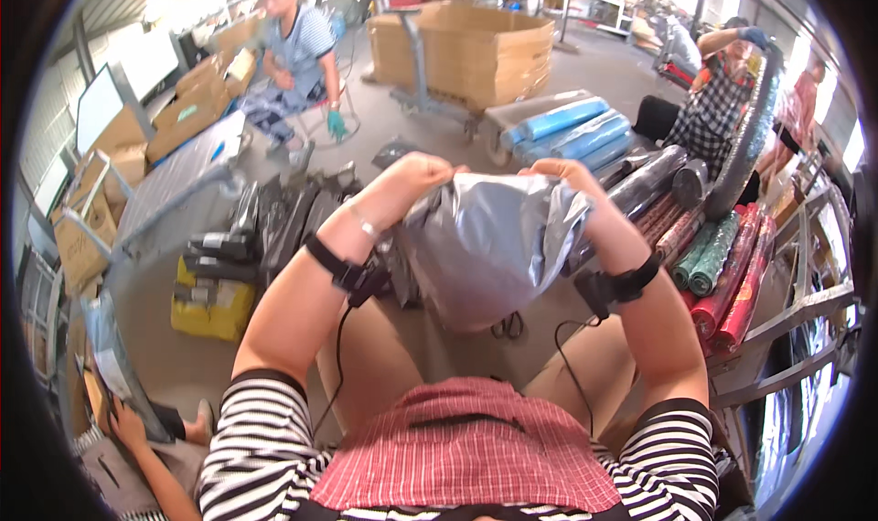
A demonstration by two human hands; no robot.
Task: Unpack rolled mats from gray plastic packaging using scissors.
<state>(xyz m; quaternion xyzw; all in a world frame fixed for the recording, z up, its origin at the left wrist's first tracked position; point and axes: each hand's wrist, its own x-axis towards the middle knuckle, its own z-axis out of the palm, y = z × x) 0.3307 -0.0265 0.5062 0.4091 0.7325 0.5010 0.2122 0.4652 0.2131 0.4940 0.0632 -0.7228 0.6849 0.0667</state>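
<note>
A silver-grey plastic mailing bag (480,247) hangs in front of me above my knees, bulging and creased. My left hand (422,175) is closed on its upper left edge. At the upper right edge, my right hand (560,170) has its fingers closed on the plastic too. Both arms are stretched forward, with a black band and a cable at each wrist. What the bag contains is hidden. Just below it, small dark loops (508,325) like scissor handles lie on the floor.
Dark plastic packages (283,219) lie to the left beside a yellow package (210,301). Wrapped rolls in blue (576,123), green (713,256) and red (736,283) lie right. A large cardboard box (466,54) stands ahead. A person sits far left; another handles a long roll (750,128) at right.
</note>
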